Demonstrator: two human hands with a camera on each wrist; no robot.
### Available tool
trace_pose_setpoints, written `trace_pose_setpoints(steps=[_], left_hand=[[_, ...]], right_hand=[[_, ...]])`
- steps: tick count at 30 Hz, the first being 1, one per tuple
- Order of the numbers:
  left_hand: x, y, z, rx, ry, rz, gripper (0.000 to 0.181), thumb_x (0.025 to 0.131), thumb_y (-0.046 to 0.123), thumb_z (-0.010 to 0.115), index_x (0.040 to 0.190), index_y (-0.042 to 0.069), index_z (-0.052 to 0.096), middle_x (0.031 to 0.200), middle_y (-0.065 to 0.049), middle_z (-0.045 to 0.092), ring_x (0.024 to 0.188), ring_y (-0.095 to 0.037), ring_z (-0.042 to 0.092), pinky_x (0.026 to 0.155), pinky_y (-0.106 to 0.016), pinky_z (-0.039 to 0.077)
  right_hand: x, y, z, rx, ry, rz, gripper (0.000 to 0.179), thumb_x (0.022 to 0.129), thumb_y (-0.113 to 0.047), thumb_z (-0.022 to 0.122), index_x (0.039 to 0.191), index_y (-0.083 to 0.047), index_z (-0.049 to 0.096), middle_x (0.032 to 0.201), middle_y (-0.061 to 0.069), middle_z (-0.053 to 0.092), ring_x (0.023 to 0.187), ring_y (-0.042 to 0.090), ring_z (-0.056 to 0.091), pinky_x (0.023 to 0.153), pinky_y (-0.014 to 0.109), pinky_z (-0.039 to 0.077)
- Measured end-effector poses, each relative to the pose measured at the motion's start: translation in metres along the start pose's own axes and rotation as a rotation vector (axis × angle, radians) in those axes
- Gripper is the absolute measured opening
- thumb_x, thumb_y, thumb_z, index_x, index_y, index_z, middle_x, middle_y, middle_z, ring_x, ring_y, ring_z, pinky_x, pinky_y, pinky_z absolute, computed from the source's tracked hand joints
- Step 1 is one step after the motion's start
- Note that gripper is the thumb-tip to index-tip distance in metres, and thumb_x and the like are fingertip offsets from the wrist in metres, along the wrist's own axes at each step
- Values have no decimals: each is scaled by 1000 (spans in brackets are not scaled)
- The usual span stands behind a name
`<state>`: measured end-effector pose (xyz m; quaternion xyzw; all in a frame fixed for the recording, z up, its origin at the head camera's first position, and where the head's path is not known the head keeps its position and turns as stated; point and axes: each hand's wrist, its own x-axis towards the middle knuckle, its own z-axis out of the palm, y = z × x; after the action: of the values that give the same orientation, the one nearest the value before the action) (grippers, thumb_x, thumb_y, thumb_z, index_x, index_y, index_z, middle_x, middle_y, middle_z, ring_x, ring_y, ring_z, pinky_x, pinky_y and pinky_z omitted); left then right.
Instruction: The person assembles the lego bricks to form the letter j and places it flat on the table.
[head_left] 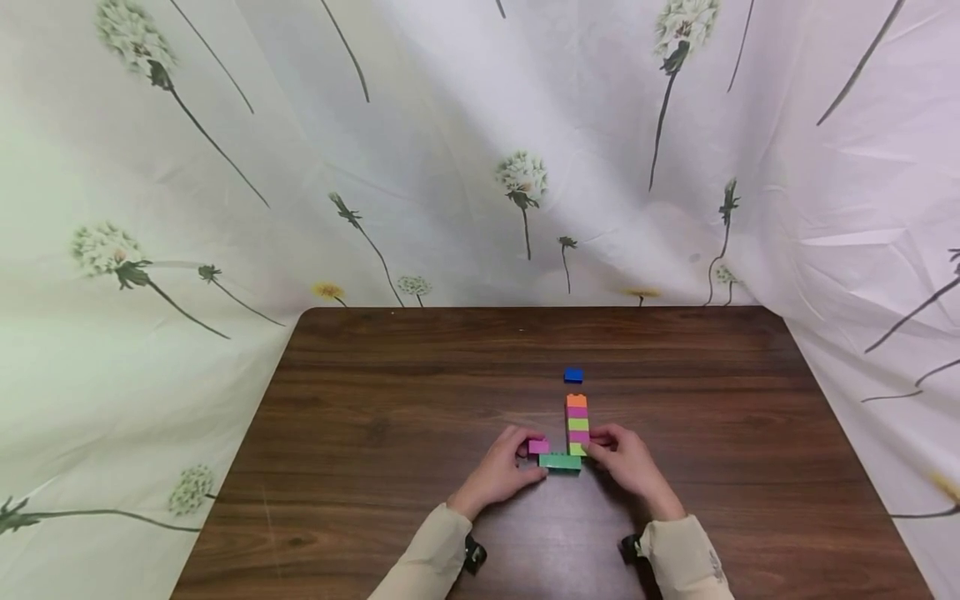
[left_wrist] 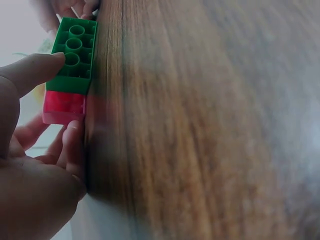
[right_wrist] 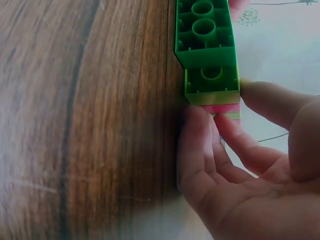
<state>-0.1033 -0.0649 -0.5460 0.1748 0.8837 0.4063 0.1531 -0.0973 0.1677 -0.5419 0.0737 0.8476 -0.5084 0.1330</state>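
Note:
A long green toy building brick (head_left: 559,463) lies on its side, its hollow underside towards the person. A pink brick (head_left: 538,447) adjoins its left end on the far side. My left hand (head_left: 498,472) pinches these two, thumb on the green underside (left_wrist: 74,46) and fingertips against the pink brick (left_wrist: 65,106). A striped stack of lime and magenta bricks (head_left: 577,424), topped with orange (head_left: 576,401), lies lengthwise away from the green brick's right end. My right hand (head_left: 630,461) grips the nearest lime brick (right_wrist: 212,85) between thumb and fingers.
One blue brick (head_left: 573,376) sits just past the orange end of the stack. Everything lies on a dark wood-grain table (head_left: 360,417). A white flower-print cloth (head_left: 450,167) hangs behind the table and at its sides.

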Motion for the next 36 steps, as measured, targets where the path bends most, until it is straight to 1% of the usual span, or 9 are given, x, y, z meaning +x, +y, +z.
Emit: trace_pose_setpoints(steps=[7,15,19,25,29,31,33,36], left_hand=[[4,-6,1,-48,7,20,47,84,26,73,127,17,56,109,1,50,90,-10,48,74,-20,42],[6,-9,2,-53,39,55,47,85,24,73,129,16,56,110,-3,50,89,-11,48,72,-19,42],[6,-7,1,-52,45,49,47,85,23,73,129,16,56,108,-3,50,89,-12,48,72,-19,41],[4,-4,0,-49,41,18,48,85,23,73,130,16,56,109,-2,50,90,-13,48,72,-19,41],[3,-4,1,-52,41,13,49,85,22,73,130,16,56,109,-2,50,90,-13,48,72,-20,41],[3,-4,1,-52,39,9,49,85,23,73,130,17,56,110,-1,50,90,-12,48,73,-20,41],[3,-3,2,-50,37,6,49,85,23,73,130,17,56,111,-1,50,90,-12,48,73,-20,41],[3,-3,1,-44,35,2,49,85,23,73,131,17,56,111,-1,50,90,-11,48,73,-19,41]], right_hand=[[2,1,3,-25,25,2,29,92,-18,64,113,3,62,95,13,66,72,15,62,65,29,54],[4,0,5,-52,41,18,30,92,-21,64,112,1,63,94,11,66,70,14,61,65,29,53],[4,0,5,-56,48,14,31,92,-22,63,113,1,62,94,11,66,68,14,61,64,28,53],[4,0,6,-47,48,8,31,92,-21,63,112,2,63,93,11,65,67,13,60,62,27,52],[3,0,5,-48,44,18,32,92,-22,63,113,2,63,93,12,65,68,14,60,63,28,52],[4,-1,4,-30,39,28,31,92,-22,63,113,2,62,94,12,65,68,14,60,63,29,53],[6,-2,2,-12,34,25,31,93,-22,63,112,2,62,93,13,64,69,15,60,62,29,54],[14,-3,-3,-21,58,9,31,93,-23,62,111,2,63,93,13,64,72,15,59,63,29,53]])
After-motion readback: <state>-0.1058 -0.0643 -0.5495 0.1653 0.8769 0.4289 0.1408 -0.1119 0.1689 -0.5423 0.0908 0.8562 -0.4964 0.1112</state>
